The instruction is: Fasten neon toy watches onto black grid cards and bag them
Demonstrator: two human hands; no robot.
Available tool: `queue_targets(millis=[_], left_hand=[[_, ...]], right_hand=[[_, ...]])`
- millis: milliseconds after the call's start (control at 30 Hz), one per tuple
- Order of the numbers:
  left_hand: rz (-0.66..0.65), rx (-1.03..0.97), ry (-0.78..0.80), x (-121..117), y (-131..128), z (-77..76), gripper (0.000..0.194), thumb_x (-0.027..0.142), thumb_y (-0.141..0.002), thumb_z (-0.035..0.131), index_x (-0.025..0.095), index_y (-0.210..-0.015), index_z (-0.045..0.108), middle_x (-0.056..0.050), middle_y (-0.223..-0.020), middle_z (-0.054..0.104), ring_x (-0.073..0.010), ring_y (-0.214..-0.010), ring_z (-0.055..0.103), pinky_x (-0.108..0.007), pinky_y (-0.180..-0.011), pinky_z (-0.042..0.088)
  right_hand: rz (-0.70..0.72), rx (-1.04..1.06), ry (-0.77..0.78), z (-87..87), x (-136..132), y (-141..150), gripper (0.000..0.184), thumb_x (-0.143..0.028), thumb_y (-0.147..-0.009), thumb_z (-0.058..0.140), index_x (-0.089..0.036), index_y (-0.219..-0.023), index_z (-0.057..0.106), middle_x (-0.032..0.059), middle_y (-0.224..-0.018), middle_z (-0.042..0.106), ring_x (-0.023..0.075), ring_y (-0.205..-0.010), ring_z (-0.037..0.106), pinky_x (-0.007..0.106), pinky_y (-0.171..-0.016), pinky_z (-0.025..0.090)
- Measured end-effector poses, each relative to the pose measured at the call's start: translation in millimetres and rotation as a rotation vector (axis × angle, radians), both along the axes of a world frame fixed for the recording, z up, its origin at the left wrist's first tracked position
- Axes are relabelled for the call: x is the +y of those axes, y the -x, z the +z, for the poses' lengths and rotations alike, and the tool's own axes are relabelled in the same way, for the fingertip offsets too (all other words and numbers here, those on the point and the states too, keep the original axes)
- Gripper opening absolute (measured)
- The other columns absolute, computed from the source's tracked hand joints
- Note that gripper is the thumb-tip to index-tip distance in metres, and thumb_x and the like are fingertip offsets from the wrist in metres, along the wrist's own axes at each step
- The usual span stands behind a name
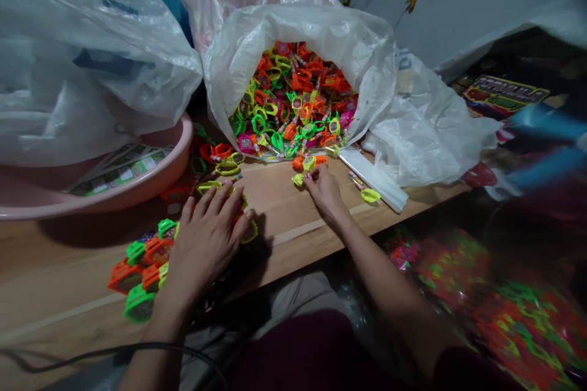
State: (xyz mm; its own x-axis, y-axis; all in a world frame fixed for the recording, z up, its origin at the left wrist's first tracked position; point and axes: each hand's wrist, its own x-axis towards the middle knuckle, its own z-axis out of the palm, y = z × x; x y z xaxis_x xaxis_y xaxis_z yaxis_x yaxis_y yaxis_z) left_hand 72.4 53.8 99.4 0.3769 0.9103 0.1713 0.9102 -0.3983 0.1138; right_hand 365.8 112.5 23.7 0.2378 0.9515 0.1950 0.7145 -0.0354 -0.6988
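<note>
Left hand (206, 250) lower left of center, palm down on the table (293, 211), fingers (215, 201) spread, tips on or just over a few lime toys (224, 169); exact contact is hard to tell. Orange and green plastic toys (140, 272) lie in a loose pile just left of that hand. Right hand (326, 192) at center, fingers (316, 174) pressed together, pinching a lime toy (299, 179). Another lime toy (370, 195) lies just right of it, beside a long white sleeve (373, 178). Blurred colored pile (509, 311) lower right, below table level. Pink basin (183, 140) at left holds printed cards (119, 168). Open white plastic bag (293, 24) at top center, spilling a heap of orange, green and lime toys (293, 98) onto the table. More plastic bags (92, 55) upper left. Printed box (504, 95) upper right.
</note>
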Motion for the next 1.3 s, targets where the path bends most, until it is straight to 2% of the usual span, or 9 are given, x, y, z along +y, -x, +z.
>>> queue_targets(millis=[100, 333, 467, 600, 733, 867, 1067, 1133, 1300], left_hand=[[0.003, -0.021, 0.02, -1, 0, 1.4, 0.069, 0.053, -0.109, 0.022, 0.017, -0.164, 0.042, -0.012, -0.171, 0.045, -0.0384, -0.155, 0.044, -0.065, -0.13, 0.028], [0.002, -0.096, 0.072, -1, -2, 5.4, 0.067, 0.051, -0.109, 0.023, 0.02, -0.167, 0.039, -0.011, -0.17, 0.047, -0.0394, -0.152, 0.046, -0.065, -0.132, 0.024], [-0.008, -0.113, 0.069, 0, -2, 3.6, 0.068, 0.051, -0.108, 0.024, 0.02, -0.167, 0.039, -0.013, -0.17, 0.047, -0.0415, -0.152, 0.045, -0.067, -0.13, 0.025], [-0.011, -0.118, 0.049, -1, -2, 2.4, 0.067, 0.05, -0.109, 0.024, 0.019, -0.167, 0.039, -0.013, -0.169, 0.047, -0.0413, -0.152, 0.045, -0.068, -0.13, 0.025], [-0.022, -0.105, 0.032, -5, 0, 1.5, 0.066, 0.05, -0.11, 0.024, 0.02, -0.168, 0.036, -0.011, -0.171, 0.045, -0.0393, -0.153, 0.044, -0.066, -0.131, 0.024], [-0.041, -0.061, 0.029, -6, 1, 1.3, 0.066, 0.049, -0.11, 0.024, 0.021, -0.17, 0.032, -0.012, -0.173, 0.043, -0.0384, -0.155, 0.043, -0.066, -0.132, 0.024], [-0.035, 0.111, -0.006, -5, -1, 5.1, 0.059, 0.053, -0.108, 0.035, 0.028, -0.158, 0.055, -0.014, -0.173, 0.041, -0.0446, -0.152, 0.044, -0.071, -0.126, 0.031], [-0.001, 0.125, -0.022, -3, -3, 5.4, 0.057, 0.051, -0.109, 0.034, 0.028, -0.154, 0.059, -0.014, -0.17, 0.044, -0.0441, -0.15, 0.047, -0.071, -0.125, 0.034], [0.132, 0.081, -0.041, 13, -16, 4.5, 0.058, 0.052, -0.109, 0.034, 0.026, -0.155, 0.057, -0.017, -0.169, 0.045, -0.0458, -0.153, 0.044, -0.073, -0.124, 0.034]], right_hand=[[0.073, 0.315, -0.029, -6.1, -17, 14, 0.037, -0.03, -0.086, 0.079, -0.02, -0.118, 0.063, 0.0006, -0.092, 0.073, 0.0167, -0.08, 0.066, 0.027, -0.073, 0.051], [0.431, 0.825, 0.244, -14.9, -50, 74, 0.032, -0.042, -0.087, 0.077, -0.018, -0.109, 0.072, 0.0014, -0.096, 0.073, 0.013, -0.078, 0.065, 0.023, -0.067, 0.054], [0.532, 0.725, 0.209, -21.9, -55, 95, 0.025, -0.032, -0.091, 0.074, -0.018, -0.112, 0.071, 0.0018, -0.1, 0.076, 0.0169, -0.091, 0.069, 0.027, -0.083, 0.056], [0.589, 0.445, 0.075, -24.0, -62, 103, 0.025, -0.018, -0.095, 0.06, -0.019, -0.119, 0.066, 0.0052, -0.106, 0.075, 0.021, -0.099, 0.07, 0.03, -0.089, 0.055], [0.655, 0.185, -0.102, -36.1, -64, 109, 0.045, -0.001, -0.081, 0.044, -0.016, -0.12, 0.06, 0.0122, -0.109, 0.07, 0.0255, -0.106, 0.066, 0.038, -0.097, 0.055], [0.736, 0.06, -0.148, -50.0, -60, 116, 0.044, 0.001, -0.073, 0.044, -0.017, -0.111, 0.06, 0.0119, -0.104, 0.067, 0.0261, -0.101, 0.063, 0.039, -0.096, 0.055], [0.807, 0.217, -0.039, -24.5, -47, 100, 0.028, -0.005, -0.085, 0.05, -0.016, -0.104, 0.068, 0.0045, -0.092, 0.069, 0.0194, -0.083, 0.063, 0.03, -0.08, 0.052], [0.759, 0.276, -0.048, -9.2, -35, 81, 0.021, -0.013, -0.093, 0.053, -0.017, -0.103, 0.072, 0.0031, -0.093, 0.072, 0.0176, -0.082, 0.065, 0.029, -0.08, 0.052], [0.286, 0.054, -0.185, 7.0, 10, 10, 0.024, -0.023, -0.097, 0.055, -0.018, -0.105, 0.078, 0.0104, -0.109, 0.075, 0.0245, -0.103, 0.067, 0.039, -0.1, 0.052]])
